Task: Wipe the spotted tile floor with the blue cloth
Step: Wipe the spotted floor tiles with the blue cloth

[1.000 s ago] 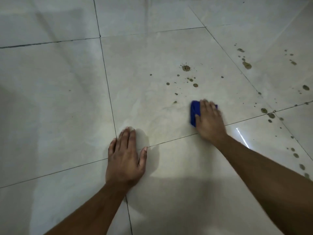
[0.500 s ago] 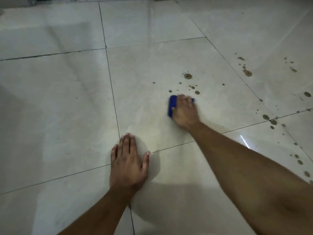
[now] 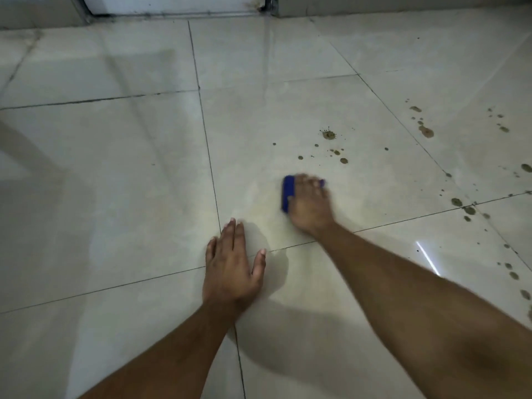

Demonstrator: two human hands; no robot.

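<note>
The pale tile floor (image 3: 138, 174) carries a cluster of brown spots (image 3: 328, 135) in the middle tile, and more spots (image 3: 426, 131) run down the right side. A folded blue cloth (image 3: 288, 194) lies on the floor just in front of the middle cluster. My right hand (image 3: 311, 205) lies on top of the cloth and presses it to the tile; the hand is motion-blurred and hides most of the cloth. My left hand (image 3: 233, 266) rests flat on the floor, fingers spread, across a grout line.
A wall base and a door threshold (image 3: 178, 10) run along the far edge of the floor. A bright light reflection (image 3: 429, 257) streaks the tile to the right of my right forearm. Dark grout lines cross the floor.
My right hand slid the cloth left across the tile, up near the spot cluster, then back a little toward me. My left hand stayed planted. The view tilted up, showing the wall base.
</note>
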